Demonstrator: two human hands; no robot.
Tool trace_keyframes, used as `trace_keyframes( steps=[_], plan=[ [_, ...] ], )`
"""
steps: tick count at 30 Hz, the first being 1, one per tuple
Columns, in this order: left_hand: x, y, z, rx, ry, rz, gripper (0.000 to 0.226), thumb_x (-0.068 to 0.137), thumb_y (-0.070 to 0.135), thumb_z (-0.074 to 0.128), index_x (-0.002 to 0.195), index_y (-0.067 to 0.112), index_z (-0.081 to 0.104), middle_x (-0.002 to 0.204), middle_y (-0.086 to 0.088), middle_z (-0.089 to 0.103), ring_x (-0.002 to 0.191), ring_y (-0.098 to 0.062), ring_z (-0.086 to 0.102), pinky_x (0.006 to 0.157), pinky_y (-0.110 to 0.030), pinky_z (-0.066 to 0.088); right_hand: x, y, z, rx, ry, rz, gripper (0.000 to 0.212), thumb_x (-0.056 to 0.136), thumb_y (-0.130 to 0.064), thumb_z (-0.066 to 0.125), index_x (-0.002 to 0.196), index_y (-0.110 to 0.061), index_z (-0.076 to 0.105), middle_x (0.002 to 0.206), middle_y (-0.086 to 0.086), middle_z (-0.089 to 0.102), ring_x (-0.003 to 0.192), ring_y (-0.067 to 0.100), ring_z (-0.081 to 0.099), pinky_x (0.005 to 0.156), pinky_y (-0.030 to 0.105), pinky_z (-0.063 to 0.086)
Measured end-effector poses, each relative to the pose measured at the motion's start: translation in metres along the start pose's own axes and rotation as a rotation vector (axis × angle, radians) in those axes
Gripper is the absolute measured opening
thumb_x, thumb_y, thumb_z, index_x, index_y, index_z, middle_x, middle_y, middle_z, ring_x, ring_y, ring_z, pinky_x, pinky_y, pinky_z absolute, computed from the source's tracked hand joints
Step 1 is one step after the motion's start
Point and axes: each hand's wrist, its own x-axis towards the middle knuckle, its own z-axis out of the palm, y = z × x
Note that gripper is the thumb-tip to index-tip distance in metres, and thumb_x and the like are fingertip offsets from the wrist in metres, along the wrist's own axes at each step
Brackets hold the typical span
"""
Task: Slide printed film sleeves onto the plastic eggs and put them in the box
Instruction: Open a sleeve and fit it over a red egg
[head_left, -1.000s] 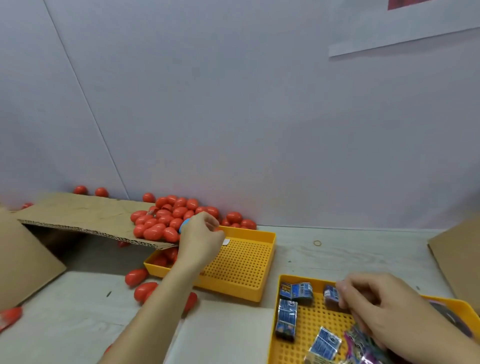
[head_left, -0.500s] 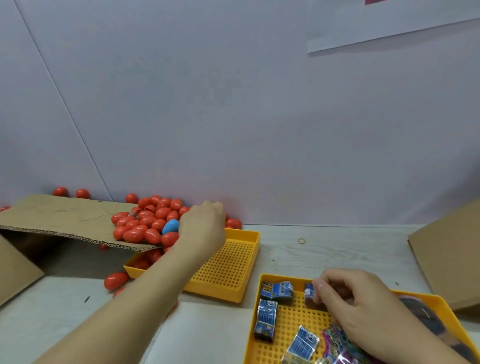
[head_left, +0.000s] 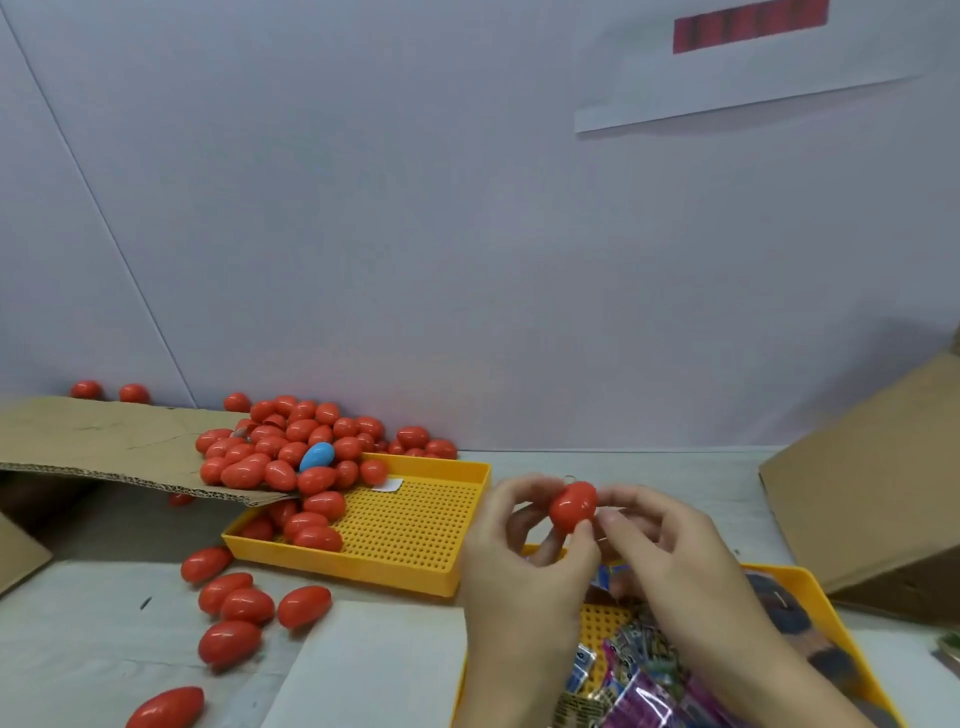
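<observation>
The left hand (head_left: 524, 561) pinches a red plastic egg (head_left: 573, 505) at its fingertips, right hand (head_left: 675, 566) fingers curled just beside it, any sleeve unclear; sleeving likely comes next.

The pale table (head_left: 597, 467) carries two yellow trays (head_left: 363, 564), cardboard (head_left: 104, 441) and loose red eggs (head_left: 244, 605).

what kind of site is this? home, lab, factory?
Most likely a small packing or assembly bench, not a home. A heap of identical red eggs spills off a cardboard flap, printed sleeves lie loose in a yellow tray, and the hands hold one egg between them.
</observation>
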Motion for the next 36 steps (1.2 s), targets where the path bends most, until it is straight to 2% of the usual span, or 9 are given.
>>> trace_keyframes(
  steps=[2,5,11,15,18,22,28,33,36],
  plan=[
    [0.007,-0.005,-0.005,0.097,-0.066,0.02,0.038,0.075,-0.011,0.076,0.097,0.018,0.068,0.095,-0.005,0.068,0.101,-0.02,0.07,0.084,-0.034,0.06,0.002,0.003,0.0,0.025,-0.005,0.013,0.018,0.1,-0.021,0.054,0.106,-0.028,0.069,0.089,-0.002,0.077,0.085,0.033,0.069,0.065,0.03,0.056],
    [0.017,-0.007,-0.008,0.22,-0.136,0.092,0.042,0.073,-0.003,0.083,0.099,0.026,0.068,0.098,0.001,0.066,0.103,-0.015,0.067,0.082,-0.024,0.059,0.005,0.007,0.0,0.066,0.002,0.018,0.02,0.098,-0.02,0.056,0.111,-0.029,0.068,0.094,-0.004,0.077,0.084,0.025,0.071,0.06,0.024,0.056],
    [0.024,-0.019,-0.01,0.34,-0.202,0.205,0.041,0.075,0.006,0.084,0.11,0.023,0.071,0.101,0.012,0.059,0.104,-0.003,0.062,0.08,-0.015,0.056,0.012,0.022,-0.002,0.015,0.023,-0.01,0.022,0.096,-0.024,0.059,0.111,-0.035,0.069,0.097,-0.005,0.075,0.07,0.017,0.069,0.066,0.026,0.056],
    [0.024,-0.02,-0.008,0.344,-0.221,0.246,0.04,0.075,0.008,0.085,0.111,0.021,0.072,0.102,0.009,0.059,0.103,-0.001,0.063,0.077,-0.01,0.054,0.014,0.026,-0.002,0.046,-0.012,-0.054,0.03,0.099,-0.019,0.053,0.112,-0.038,0.071,0.104,-0.004,0.074,0.085,0.015,0.072,0.072,0.03,0.058],
    [0.022,-0.019,-0.008,0.315,-0.252,0.277,0.039,0.078,0.002,0.081,0.111,0.021,0.072,0.105,0.009,0.062,0.104,0.001,0.063,0.077,-0.006,0.052,0.014,0.024,-0.001,0.128,-0.051,-0.072,0.034,0.099,-0.019,0.049,0.111,-0.042,0.071,0.109,0.001,0.074,0.096,0.021,0.073,0.076,0.032,0.059],
    [0.022,-0.019,-0.008,0.348,-0.198,0.342,0.041,0.075,0.003,0.082,0.109,0.023,0.072,0.104,0.013,0.067,0.1,-0.002,0.066,0.08,-0.014,0.055,0.013,0.021,0.0,0.213,-0.073,-0.051,0.038,0.103,-0.014,0.042,0.111,-0.036,0.072,0.107,0.003,0.074,0.097,0.019,0.072,0.075,0.031,0.058],
    [0.02,-0.017,-0.007,0.468,-0.18,0.39,0.04,0.075,0.018,0.084,0.109,0.033,0.067,0.102,0.023,0.066,0.105,0.003,0.059,0.087,-0.016,0.048,0.011,0.012,0.0,0.415,-0.103,0.067,0.04,0.103,-0.007,0.038,0.098,-0.013,0.077,0.084,0.011,0.073,0.072,0.02,0.071,0.061,0.026,0.056],
    [0.02,-0.015,-0.007,0.44,-0.206,0.349,0.039,0.076,0.017,0.083,0.108,0.032,0.067,0.1,0.022,0.068,0.105,0.002,0.061,0.089,-0.019,0.05,0.008,0.009,0.0,0.481,-0.117,0.066,0.036,0.101,-0.004,0.038,0.106,-0.006,0.073,0.084,0.016,0.071,0.07,0.02,0.07,0.059,0.027,0.057],
    [0.019,-0.015,-0.008,0.437,-0.198,0.34,0.04,0.075,0.018,0.084,0.109,0.032,0.067,0.1,0.022,0.067,0.105,0.003,0.059,0.088,-0.016,0.049,0.008,0.008,0.0,0.491,-0.12,0.07,0.035,0.101,-0.004,0.039,0.109,-0.004,0.072,0.086,0.018,0.07,0.072,0.019,0.07,0.06,0.027,0.056]
  ],
)
